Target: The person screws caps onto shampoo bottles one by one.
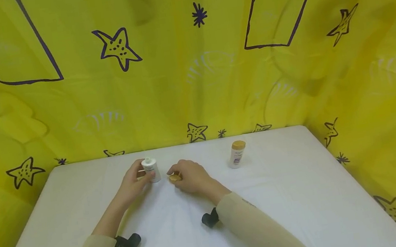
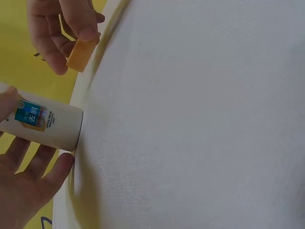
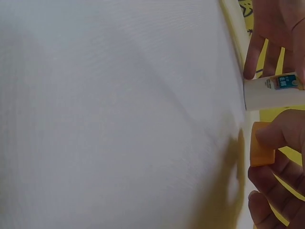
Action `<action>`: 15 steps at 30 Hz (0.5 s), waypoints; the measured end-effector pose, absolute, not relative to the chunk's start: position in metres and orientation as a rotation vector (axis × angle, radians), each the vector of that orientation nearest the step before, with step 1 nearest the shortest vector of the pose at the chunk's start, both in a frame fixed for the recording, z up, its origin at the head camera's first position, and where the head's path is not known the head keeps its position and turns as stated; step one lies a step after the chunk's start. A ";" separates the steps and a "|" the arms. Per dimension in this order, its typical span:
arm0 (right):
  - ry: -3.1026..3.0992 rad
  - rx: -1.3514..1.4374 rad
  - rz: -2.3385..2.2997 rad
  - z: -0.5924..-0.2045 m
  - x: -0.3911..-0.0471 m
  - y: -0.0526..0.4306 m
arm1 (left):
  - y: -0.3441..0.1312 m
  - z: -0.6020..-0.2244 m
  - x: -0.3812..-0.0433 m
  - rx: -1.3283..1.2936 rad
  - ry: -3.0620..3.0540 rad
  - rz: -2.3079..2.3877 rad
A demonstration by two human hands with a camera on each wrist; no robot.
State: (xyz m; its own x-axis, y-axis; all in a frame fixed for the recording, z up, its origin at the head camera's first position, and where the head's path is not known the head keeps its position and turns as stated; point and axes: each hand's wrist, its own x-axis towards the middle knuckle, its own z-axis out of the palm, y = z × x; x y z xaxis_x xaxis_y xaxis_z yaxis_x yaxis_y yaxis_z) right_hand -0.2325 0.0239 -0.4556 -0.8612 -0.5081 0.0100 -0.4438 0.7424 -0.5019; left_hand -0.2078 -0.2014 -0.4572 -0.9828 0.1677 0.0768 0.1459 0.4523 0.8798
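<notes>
Yellow fabric curtain [image 1: 167, 96], printed with dark stars and outlined rectangles, hangs behind and beside a desk [image 1: 296, 202] spread with a smooth white cloth. Near its far edge, the left hand [image 1: 132, 185] holds a white plastic bottle [image 1: 155, 170] with a teal label and a bare white neck, roughly upright; its fingers are partly spread, curved round the body with the thumb opposite. Whether the base touches the cloth, I cannot tell. Just beside it, the right hand [image 1: 193, 177] pinches a golden-orange plastic cap [image 1: 175, 178] between thumb and fingers, nearly closed, apart from the bottle's neck. Well to the right stands a second white bottle with a golden cap [image 1: 238, 156]. Beige sleeves [image 1: 264, 228] cover both forearms, with small black devices [image 1: 129, 243] at the wrists.
</notes>
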 end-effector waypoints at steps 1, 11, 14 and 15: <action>2.816 -0.771 -0.762 -0.455 -0.232 0.025 | -0.201 -0.458 -0.208 0.298 2.667 1.611; 2.793 -0.755 -0.893 -0.444 -0.221 0.036 | -0.195 -0.457 -0.200 0.347 2.659 1.638; 2.795 -0.757 -0.939 -0.440 -0.217 0.040 | -0.189 -0.453 -0.194 0.381 2.654 1.657; 2.795 -0.763 -0.956 -0.439 -0.216 0.042 | -0.187 -0.452 -0.192 0.396 2.657 1.664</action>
State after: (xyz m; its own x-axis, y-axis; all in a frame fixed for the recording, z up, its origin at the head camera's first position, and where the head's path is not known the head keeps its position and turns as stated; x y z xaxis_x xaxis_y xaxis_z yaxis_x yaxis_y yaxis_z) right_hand -0.2159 0.0423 -0.4388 -0.8712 -0.4854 0.0734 -0.4286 0.6792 -0.5958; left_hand -0.1915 -0.1873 -0.4521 -0.9684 0.2012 0.1476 0.2206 0.4138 0.8833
